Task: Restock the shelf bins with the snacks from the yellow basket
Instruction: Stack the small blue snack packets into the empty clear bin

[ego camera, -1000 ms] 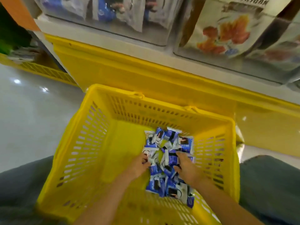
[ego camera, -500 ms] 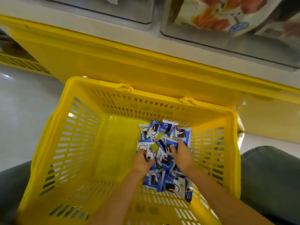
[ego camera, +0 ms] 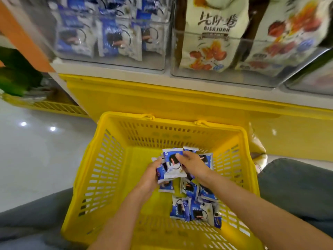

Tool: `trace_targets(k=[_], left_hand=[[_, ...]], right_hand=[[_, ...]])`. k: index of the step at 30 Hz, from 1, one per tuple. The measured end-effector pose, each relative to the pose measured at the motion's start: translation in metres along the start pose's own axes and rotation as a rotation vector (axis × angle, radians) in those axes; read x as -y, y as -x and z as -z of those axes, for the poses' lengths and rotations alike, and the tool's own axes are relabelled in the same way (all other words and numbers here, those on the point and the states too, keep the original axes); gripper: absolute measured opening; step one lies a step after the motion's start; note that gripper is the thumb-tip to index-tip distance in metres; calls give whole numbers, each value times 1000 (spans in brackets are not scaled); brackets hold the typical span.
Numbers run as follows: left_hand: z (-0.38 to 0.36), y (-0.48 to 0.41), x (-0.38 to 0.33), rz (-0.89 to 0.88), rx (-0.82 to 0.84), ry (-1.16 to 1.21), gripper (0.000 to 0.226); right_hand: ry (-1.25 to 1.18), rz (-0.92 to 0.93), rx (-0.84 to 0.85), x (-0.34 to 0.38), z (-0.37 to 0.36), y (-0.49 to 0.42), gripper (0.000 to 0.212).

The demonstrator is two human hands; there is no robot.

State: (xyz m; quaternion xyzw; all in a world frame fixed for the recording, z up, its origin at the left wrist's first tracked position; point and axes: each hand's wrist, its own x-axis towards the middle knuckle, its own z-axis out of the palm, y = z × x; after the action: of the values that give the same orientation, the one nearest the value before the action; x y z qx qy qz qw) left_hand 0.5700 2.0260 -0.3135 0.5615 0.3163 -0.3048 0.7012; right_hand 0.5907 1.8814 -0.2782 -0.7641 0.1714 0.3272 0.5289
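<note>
Head view: left hand (ego camera: 150, 177) and right hand (ego camera: 193, 164) together grip blue snack packets (ego camera: 172, 165) inside yellow basket (ego camera: 100, 168). Pickup step; next, lift to far-left clear bin (ego camera: 111, 64).

Shop aisle, clear shelf bins (ego camera: 115, 38) of packaged snacks (ego camera: 209, 38), yellow basket (ego camera: 108, 159)

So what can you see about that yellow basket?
The yellow basket looks like plastic, open-topped, with slotted walls and two handle hinges on the far rim. It stands upright on the floor before the shelf. Blue snack packets lie in its right half, where the left hand and right hand grip some.
</note>
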Motion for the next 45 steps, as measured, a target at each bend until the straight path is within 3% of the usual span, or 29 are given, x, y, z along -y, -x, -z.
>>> trace_targets(k=[4,7,12,16,18,22,32,35,40,45], left_hand=[[5,28,-25,-135,-26,-69,37],[11,47,-44,-302,-96,-155,30],[26,78,-80,-497,-203,-271,23],[36,109,-112,-831,-316,-552,17],[40,124,-129,-916,-300,-599,17],[57,143,-158,-939,-289,-604,18],[87,157,-198,-843,-243,-214,25],[99,165,-211,-852,-243,-137,22],[116,171,-220,-875,-252,-20,26],[129,172,-223,-881,-272,28,32]], right_hand=[[30,87,117,34,-1,24,43],[77,165,161,59,1,42,35],[120,292,63,92,-2,69,35],[138,428,-9,121,0,89,23],[164,482,-25,140,4,99,21],[272,618,-130,184,6,119,29],[477,1129,-560,326,-28,112,27],[558,1110,-611,358,-37,91,33],[894,819,-412,384,-51,57,43],[855,650,-214,394,-62,42,31]])
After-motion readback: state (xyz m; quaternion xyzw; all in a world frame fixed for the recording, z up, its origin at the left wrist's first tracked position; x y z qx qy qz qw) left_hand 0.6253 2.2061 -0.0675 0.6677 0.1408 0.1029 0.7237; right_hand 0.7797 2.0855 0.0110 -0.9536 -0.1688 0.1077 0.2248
